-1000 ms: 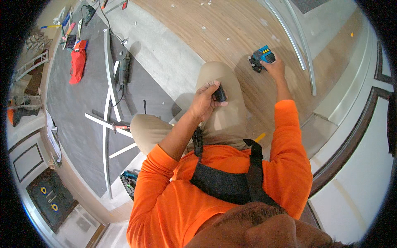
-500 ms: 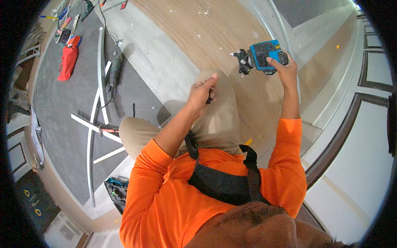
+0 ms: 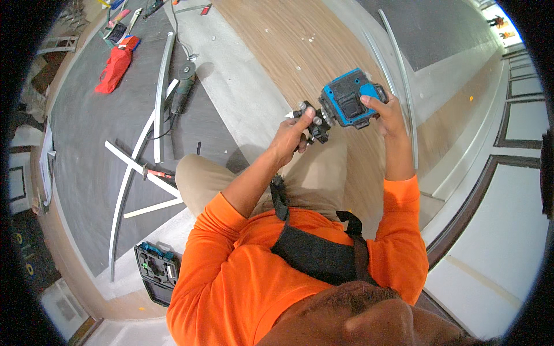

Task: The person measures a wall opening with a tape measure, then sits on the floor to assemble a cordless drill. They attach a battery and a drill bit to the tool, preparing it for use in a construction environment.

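A blue and black laser level is held up in front of me, tilted, above my knee. My right hand grips its right end, with the thumb lying on the casing. On the left end sits a black base with knobs and short legs. My left hand has its thumb and fingers closed on this base. Its curled fingertips are partly hidden, and something small and dark shows beside them.
On the dark floor panel to my left lie an angle grinder with its cord, long pale metal strips, a red-handled tool and a red bag. An open tool case stands near my left side. Panelled wall runs along my right.
My right hand has brought the laser level left, nearer my body. My left hand, apart from it before, has moved right and taken hold of its black base. The view has shifted slightly.
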The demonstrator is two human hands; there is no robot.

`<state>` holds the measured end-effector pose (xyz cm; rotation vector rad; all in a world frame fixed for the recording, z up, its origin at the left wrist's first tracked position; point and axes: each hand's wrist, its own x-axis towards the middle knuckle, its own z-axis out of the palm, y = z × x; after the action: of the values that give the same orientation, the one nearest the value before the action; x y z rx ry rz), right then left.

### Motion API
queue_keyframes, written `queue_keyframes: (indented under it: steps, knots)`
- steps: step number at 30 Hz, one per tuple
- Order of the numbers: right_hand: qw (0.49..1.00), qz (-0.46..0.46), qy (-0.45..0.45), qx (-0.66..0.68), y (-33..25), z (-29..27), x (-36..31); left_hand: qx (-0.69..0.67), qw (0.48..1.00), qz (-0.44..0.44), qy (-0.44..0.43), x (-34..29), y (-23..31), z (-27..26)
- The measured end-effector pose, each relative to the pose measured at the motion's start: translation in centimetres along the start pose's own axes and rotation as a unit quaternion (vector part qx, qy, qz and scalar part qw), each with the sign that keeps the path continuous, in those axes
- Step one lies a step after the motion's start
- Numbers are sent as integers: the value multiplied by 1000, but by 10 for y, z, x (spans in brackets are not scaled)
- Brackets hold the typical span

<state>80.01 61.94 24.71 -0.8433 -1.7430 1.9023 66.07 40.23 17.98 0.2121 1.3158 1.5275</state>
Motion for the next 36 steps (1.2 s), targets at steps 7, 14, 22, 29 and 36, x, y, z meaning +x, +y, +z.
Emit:
queue_keyframes:
  steps: [7, 14, 22, 29, 36]
  knots:
    - [995, -63, -25, -75, -6, 24, -6, 41, 998, -21, 36, -15, 7, -7]
    - [913, -282, -109, -274, 1, 60, -51, 75, 983, 153, 71, -24, -15, -34]
    - [918, -313, -177, -167, 28, 57, -55, 11, 961, 270, 62, -17, -27, -40]
    - [873, -399, -193, -203, 24, 72, -57, 8, 949, 317, 5, -3, -22, -59]
    - [811, -483, -179, -277, -5, 124, -82, -40, 960, 223, -164, 5, 8, -94]
